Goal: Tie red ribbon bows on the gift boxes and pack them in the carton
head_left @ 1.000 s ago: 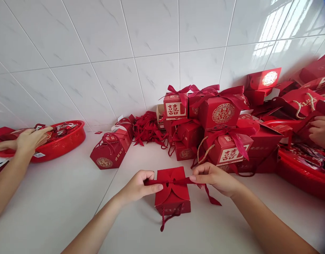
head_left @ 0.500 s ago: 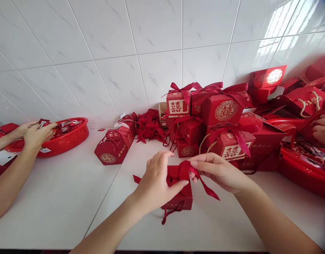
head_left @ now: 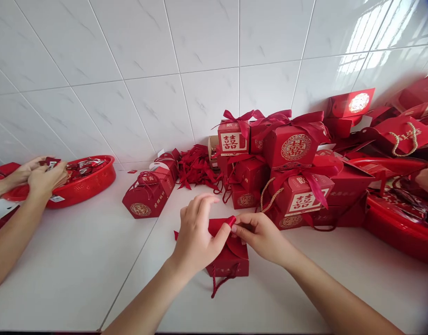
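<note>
A small red gift box (head_left: 231, 260) stands on the white counter (head_left: 95, 270) in front of me. A red ribbon (head_left: 230, 222) runs across its closed top flaps. My left hand (head_left: 196, 237) rests over the box's left side, thumb and forefinger pinching a loop of the ribbon. My right hand (head_left: 261, 235) meets it from the right, fingers closed on the same ribbon at the middle of the lid. A dark red cord handle (head_left: 217, 279) hangs down the box's front.
A heap of tied red gift boxes (head_left: 287, 163) and loose ribbons (head_left: 196, 167) lies against the tiled wall. A long red box (head_left: 147, 197) lies left of it. Another person's hands (head_left: 43, 174) work at a red tray (head_left: 84, 181) far left; a second red tray (head_left: 398, 228) sits right.
The ribbon was stretched flat between my hands; both hands have since come together over the lid and folded it into a loop. The trailing end on the right is now gathered in.
</note>
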Demonstrator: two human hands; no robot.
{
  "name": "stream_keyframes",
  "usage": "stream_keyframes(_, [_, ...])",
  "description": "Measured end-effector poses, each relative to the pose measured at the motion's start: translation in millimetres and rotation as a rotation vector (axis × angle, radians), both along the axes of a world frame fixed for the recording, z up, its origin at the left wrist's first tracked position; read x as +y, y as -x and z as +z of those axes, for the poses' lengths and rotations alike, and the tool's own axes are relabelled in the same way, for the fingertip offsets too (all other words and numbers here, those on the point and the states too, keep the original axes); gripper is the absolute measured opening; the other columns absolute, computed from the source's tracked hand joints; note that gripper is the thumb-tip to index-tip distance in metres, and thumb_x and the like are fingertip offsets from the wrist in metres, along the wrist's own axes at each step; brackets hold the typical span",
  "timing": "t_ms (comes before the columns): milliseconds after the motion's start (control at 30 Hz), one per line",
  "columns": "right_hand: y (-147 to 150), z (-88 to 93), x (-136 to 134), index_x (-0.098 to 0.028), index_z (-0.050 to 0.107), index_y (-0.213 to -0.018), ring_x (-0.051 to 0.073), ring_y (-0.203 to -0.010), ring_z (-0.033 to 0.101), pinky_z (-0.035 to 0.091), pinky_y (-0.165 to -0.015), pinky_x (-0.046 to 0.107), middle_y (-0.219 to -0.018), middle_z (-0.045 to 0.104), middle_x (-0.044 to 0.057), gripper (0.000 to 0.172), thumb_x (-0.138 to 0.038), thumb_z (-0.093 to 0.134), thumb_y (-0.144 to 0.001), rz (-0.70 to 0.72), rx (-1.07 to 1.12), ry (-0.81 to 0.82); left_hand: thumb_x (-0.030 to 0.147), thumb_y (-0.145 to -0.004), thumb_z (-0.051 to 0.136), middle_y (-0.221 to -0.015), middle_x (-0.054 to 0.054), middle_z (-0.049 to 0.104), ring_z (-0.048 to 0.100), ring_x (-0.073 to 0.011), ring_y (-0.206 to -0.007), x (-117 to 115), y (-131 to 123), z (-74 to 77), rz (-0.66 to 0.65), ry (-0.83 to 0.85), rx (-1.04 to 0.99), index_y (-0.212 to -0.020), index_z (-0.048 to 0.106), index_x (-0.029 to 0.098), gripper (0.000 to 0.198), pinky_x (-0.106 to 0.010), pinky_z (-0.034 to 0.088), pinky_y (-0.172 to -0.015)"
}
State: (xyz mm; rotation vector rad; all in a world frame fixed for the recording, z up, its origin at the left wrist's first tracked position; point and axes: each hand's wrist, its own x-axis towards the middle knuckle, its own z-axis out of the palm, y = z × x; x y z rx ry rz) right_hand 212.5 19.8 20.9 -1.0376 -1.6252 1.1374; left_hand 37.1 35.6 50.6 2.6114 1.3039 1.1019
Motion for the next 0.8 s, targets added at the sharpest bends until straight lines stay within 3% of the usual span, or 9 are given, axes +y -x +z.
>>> stream_keyframes(100, [6.5, -6.6, 0.8, -0.018, 0.064, -0.078, 0.016, -0.074, 0.055, 0.045, -0.07, 0.029, -0.08, 0.062, 0.004, 0.016, -0.023, 0.052, -0.087, -0.14, -0.069, -0.176, 0.031, -0.082, 0.06, -0.114, -0.009, 0.059, 0.054, -0.0288, -0.109, -2.0, 12.3, 5.6, -0.082, 0.1, 0.1, -0.109, 0.05, 0.024, 0.03, -0.042, 0.04, -0.091])
stream_keyframes(167, [7.1, -8.4, -0.2, -0.018, 0.063, -0.08, 0.018, -0.082, 0.057, 0.045, -0.076, 0.03, -0.087, 0.063, 0.006, 0.016, -0.025, 0.051, -0.089, -0.151, -0.076, -0.24, 0.037, -0.083, 0.061, -0.108, -0.008, 0.059, 0.055, -0.0261, -0.104, 0.4, 21.7, 3.7, -0.111, 0.199, 0.077, -0.104, 0.051, 0.024, 0.027, -0.039, 0.042, -0.09])
stream_keyframes(267, [4.8, -6.9, -3.4, -0.019, 0.061, -0.084, 0.017, -0.081, 0.058, 0.046, -0.073, 0.028, -0.085, 0.064, 0.005, 0.02, -0.027, 0.046, -0.094, -0.051, -0.081, -0.21, 0.041, -0.087, 0.055, -0.097, -0.005, 0.058, 0.055, -0.0218, -0.094, 8.1, 30.2, -10.8, -0.047, 0.378, -0.052, -0.094, 0.048, 0.022, 0.021, -0.034, 0.044, -0.085])
stream_keyframes(400, [0.9, -2.5, -7.2, -0.019, 0.058, -0.085, 0.013, -0.067, 0.052, 0.042, -0.062, 0.024, -0.077, 0.062, 0.002, 0.022, -0.028, 0.041, -0.096, 0.117, -0.147, -0.184, 0.051, -0.091, 0.045, -0.086, -0.001, 0.057, 0.056, -0.0193, -0.081, 14.4, 29.7, -34.7, -0.029, 0.736, -0.175, -0.092, 0.045, 0.023, 0.028, -0.032, 0.045, -0.073])
stream_keyframes(533, [5.1, -1.5, -9.7, -0.02, 0.055, -0.084, 0.014, -0.071, 0.054, 0.043, -0.067, 0.025, -0.08, 0.063, 0.003, 0.021, -0.027, 0.04, -0.096, 0.05, -0.115, -0.161, 0.058, -0.088, 0.047, -0.093, -0.001, 0.059, 0.056, -0.0187, -0.079, 14.3, 29.4, -44.1, 0.043, 0.822, -0.272, -0.1, 0.042, 0.024, 0.037, -0.031, 0.043, -0.072])
stream_keyframes(667, [18.8, -3.0, -13.4, -0.02, 0.055, -0.082, 0.015, -0.065, 0.053, 0.041, -0.061, 0.026, -0.075, 0.063, 0.003, 0.019, -0.027, 0.042, -0.093, -0.143, -0.19, -0.13, 0.058, -0.086, 0.05, -0.069, 0.004, 0.047, 0.045, -0.0141, -0.064, 16.7, 37.6, -39.4, 0.006, 0.943, -0.231, -0.073, 0.043, 0.021, 0.04, -0.026, 0.035, -0.06])
stream_keyframes(800, [29.8, -6.1, -14.0, -0.02, 0.06, -0.085, 0.017, -0.059, 0.054, 0.039, -0.057, 0.028, -0.071, 0.065, 0.004, 0.017, -0.027, 0.046, -0.089, -0.303, -0.331, -0.117, 0.054, -0.084, 0.055, -0.056, 0.005, 0.033, 0.032, -0.0111, -0.055, 11.9, 47.1, -17.5, -0.081, 0.988, -0.219, -0.057, 0.037, 0.019, 0.047, -0.026, 0.026, -0.054])
